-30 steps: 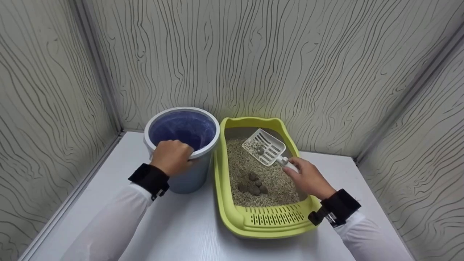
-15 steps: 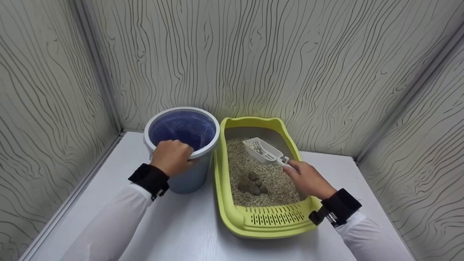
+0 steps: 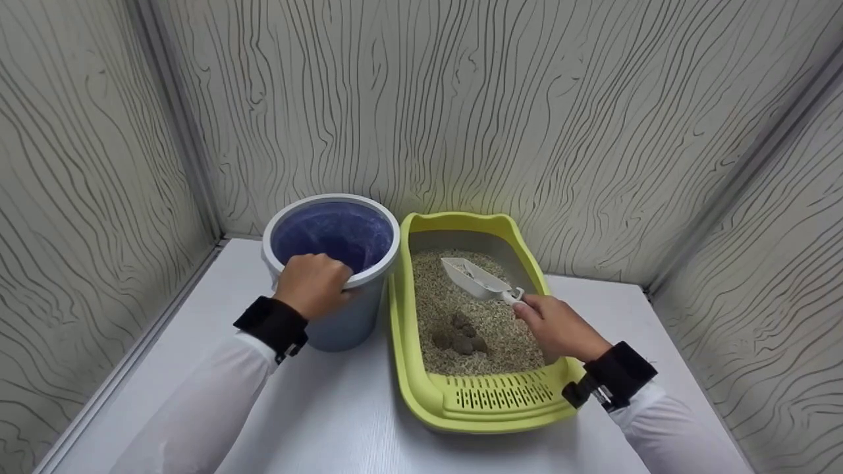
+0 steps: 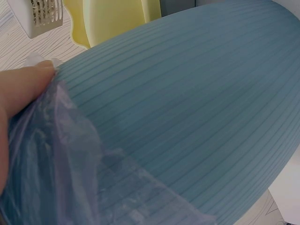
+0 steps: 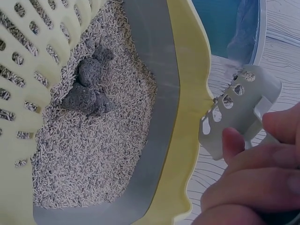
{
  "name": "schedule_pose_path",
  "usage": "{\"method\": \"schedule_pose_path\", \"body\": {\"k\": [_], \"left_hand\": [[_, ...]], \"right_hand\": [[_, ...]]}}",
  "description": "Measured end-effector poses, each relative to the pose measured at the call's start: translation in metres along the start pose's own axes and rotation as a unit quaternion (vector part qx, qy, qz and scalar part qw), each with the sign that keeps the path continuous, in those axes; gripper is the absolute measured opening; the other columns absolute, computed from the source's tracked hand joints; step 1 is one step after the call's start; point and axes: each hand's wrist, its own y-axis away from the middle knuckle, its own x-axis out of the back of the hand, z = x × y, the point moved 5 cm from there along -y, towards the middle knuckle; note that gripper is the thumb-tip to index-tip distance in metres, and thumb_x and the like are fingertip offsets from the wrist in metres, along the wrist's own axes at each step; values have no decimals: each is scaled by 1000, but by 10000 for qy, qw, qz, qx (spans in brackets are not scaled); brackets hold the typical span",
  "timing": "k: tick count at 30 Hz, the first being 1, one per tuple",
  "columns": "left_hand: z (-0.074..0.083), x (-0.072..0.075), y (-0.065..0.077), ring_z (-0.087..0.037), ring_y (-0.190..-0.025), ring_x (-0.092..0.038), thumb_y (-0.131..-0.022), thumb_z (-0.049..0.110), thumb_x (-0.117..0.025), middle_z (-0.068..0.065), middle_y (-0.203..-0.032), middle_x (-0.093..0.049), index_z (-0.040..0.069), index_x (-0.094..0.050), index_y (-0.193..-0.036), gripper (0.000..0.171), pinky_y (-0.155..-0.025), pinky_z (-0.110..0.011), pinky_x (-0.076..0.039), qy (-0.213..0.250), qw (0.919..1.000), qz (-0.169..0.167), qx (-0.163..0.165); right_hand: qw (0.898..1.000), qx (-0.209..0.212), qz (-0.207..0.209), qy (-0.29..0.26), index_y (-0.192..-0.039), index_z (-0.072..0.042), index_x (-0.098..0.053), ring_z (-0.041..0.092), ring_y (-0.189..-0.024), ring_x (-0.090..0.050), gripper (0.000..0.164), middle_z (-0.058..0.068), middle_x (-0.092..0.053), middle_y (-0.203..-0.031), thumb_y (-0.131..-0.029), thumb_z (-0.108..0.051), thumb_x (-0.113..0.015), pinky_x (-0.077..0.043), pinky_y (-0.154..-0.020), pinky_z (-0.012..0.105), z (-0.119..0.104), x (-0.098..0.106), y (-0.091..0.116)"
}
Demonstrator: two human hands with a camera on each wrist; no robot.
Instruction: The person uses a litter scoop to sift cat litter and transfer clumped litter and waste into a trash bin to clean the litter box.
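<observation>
A white slotted litter scoop point(image 3: 479, 284) is held by its handle in my right hand point(image 3: 560, 328), over the yellow litter box point(image 3: 407, 342). Its bowl is seen nearly side-on, with a little litter inside. Below it, pale granular litter point(image 3: 431, 280) fills the box, and several dark clumps point(image 3: 464, 337) lie together toward the front. My left hand point(image 3: 313, 283) grips the near rim of the blue-grey bin point(image 3: 346, 322), fingers curled over it. In the left wrist view the thumb presses the thin plastic bag point(image 4: 65, 136) against the bin's ribbed outside point(image 4: 187, 93).
The bin stands directly left of the litter box on a white table point(image 3: 342, 408). A slotted yellow ledge point(image 3: 504, 395) forms the box's front. Wood-grain patterned panels point(image 3: 421, 105) enclose the back and both sides.
The scoop has turned in my right hand, from showing its slotted floor to nearly side-on, and its front has come down slightly. My left hand stays at the bin rim.
</observation>
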Motion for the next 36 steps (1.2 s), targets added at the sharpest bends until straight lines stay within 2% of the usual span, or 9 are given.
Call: {"method": "schedule_pose_path", "body": {"k": [5,9,12,15,19,22,28,32,36], "left_hand": [[0,0,0,-24,-49,-56,-83,46,-84,-2,-56,-60,15,-57,-59,47,-48,-48,-46,18,10000,19,-8],[0,0,0,-25,-50,-57,-82,46,-84,-2,-57,-61,15,-57,-59,47,-48,-49,-46,25,10000,30,-11],[0,-1,1,-25,-50,-57,-83,47,-84,-3,-57,-61,15,-59,-59,47,-48,-49,-46,24,10000,8,-4],[0,-1,1,-24,-49,-57,-83,49,-83,-3,-57,-61,15,-60,-60,47,-48,-48,-46,3,10000,-30,5],[0,-1,0,-23,-49,-55,-83,48,-83,-2,-57,-61,15,-60,-60,47,-48,-48,-46,-34,10000,-49,8],[0,0,0,-21,-48,-54,-83,47,-83,-1,-56,-60,15,-59,-59,47,-48,-47,-46,-46,10000,-47,-1],[0,0,-1,-20,-47,-52,-84,46,-82,0,-55,-58,16,-54,-57,50,-47,-47,-44,43,10000,-6,21],[0,0,0,-22,-48,-54,-83,47,-82,-1,-55,-58,16,-53,-56,50,-48,-48,-45,72,10000,26,35],[0,0,0,-24,-49,-57,-83,48,-83,-2,-56,-61,16,-54,-56,50,-49,-49,-47,70,10000,62,27]], "right_hand": [[9999,-1,34,119,-102,-11,-65,12,-60,-43,30,-1,-48,-74,-112,-32,-46,-37,-57,28,0,2,-1],[9996,-34,130,237,-99,-12,-62,13,-59,-43,29,-1,-46,-73,-112,-32,-46,-37,-56,28,0,4,-2],[9990,-117,313,289,-97,-14,-60,13,-58,-43,28,-2,-45,-71,-111,-34,-47,-37,-55,29,1,6,-2],[9974,-137,585,407,-103,-13,-62,13,-58,-48,26,-1,-51,-73,-111,-34,-49,-39,-56,30,2,8,-3],[9918,-17,1046,727,-112,-11,-65,14,-62,-52,22,2,-60,-77,-108,-30,-56,-42,-61,32,3,13,-3],[9881,3,1263,879,-111,-11,-65,15,-62,-53,19,3,-61,-77,-106,-28,-59,-42,-61,33,3,15,-3],[9853,-4,1386,999,-110,-9,-63,14,-57,-50,17,3,-57,-73,-104,-25,-63,-39,-55,32,6,15,-3],[9847,10,1412,1024,-114,-8,-64,15,-58,-49,20,4,-57,-74,-103,-24,-64,-38,-57,32,7,15,-4],[9853,-40,1402,977,-112,-10,-64,16,-61,-51,19,4,-59,-76,-103,-26,-65,-39,-58,33,8,15,-5]]}}
